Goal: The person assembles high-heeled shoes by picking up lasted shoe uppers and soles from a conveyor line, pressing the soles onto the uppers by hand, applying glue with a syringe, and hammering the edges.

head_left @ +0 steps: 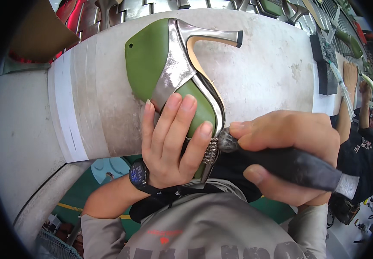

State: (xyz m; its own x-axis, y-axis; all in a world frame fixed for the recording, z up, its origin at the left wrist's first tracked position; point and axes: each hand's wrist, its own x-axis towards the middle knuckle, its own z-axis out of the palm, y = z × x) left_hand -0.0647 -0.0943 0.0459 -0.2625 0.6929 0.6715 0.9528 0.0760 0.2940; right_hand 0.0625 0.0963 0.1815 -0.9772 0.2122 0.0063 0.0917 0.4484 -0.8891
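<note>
A silver high-heeled shoe (175, 64) lies on its side on a pale work surface, its heel pointing right. A green shoe last (147, 58) fills it and sticks out at the far end. My left hand (171, 138) holds the shoe's side, fingers spread over the silver and green. A band of sparkling trim (211, 151) crosses near the toe, partly under my fingers. My right hand (292, 146) is wrapped round a thick dark tool (290, 166) with silver wrapping at its rear. The tool's rounded grey end meets or nearly meets the trim; contact cannot be told.
Behind the work surface (264, 73) runs a slatted metal conveyor (143, 8) carrying more shoes and green lasts. A black block (324, 69) and a thin brush-like tool (342, 88) sit at the right edge. Co-workers' arms (349, 82) reach in beyond them. A brown panel (39, 32) stands far left.
</note>
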